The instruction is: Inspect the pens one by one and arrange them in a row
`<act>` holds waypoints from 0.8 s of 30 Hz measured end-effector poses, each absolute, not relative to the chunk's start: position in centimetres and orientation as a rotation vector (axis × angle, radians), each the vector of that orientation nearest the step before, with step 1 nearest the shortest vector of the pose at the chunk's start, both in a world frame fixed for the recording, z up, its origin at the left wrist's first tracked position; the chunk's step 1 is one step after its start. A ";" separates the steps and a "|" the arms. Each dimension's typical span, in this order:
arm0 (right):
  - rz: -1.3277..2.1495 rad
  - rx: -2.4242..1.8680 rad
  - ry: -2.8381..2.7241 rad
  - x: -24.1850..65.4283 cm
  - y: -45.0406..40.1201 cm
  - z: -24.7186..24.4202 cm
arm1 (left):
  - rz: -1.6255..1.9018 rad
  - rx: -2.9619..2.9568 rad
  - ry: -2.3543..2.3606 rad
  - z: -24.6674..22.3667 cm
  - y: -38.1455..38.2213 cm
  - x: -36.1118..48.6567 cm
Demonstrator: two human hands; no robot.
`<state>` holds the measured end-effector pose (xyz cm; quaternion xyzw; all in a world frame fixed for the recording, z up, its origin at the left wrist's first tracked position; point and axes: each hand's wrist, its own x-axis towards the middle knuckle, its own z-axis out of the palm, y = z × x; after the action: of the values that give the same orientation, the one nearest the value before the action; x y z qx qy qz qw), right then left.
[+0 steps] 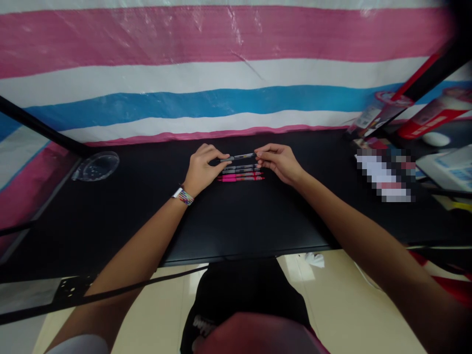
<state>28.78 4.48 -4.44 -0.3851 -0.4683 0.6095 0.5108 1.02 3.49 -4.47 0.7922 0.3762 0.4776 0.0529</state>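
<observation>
One dark pen (241,157), left end pinched by left hand (203,168), right end by right hand (277,161); nearer, grey pens (233,170) and pink pens (230,177) on black bench (236,221).

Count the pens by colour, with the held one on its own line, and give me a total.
Dark pen held between left hand and right hand: 1
Dark pens lying on the desk: 2
Pink pens lying there: 2
Total: 5
The lying pens are small and close together, so their counts are a best reading.
</observation>
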 end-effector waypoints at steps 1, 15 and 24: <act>1.464 -0.931 -1.132 28.8 4.5 -4.5 | 1.461 2.406 1.139 -4.5 3.6 1.0; 1.389 -0.876 -1.211 29.0 4.8 -4.6 | 1.263 2.271 1.209 -3.9 3.2 1.0; 1.350 -0.949 -1.163 28.9 5.2 -4.9 | 1.409 2.035 1.177 -4.6 4.1 0.8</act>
<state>28.94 5.20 -4.88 -0.3978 -0.4878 0.5660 0.5324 0.77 4.10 -4.55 0.7276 0.4208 0.5039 0.1990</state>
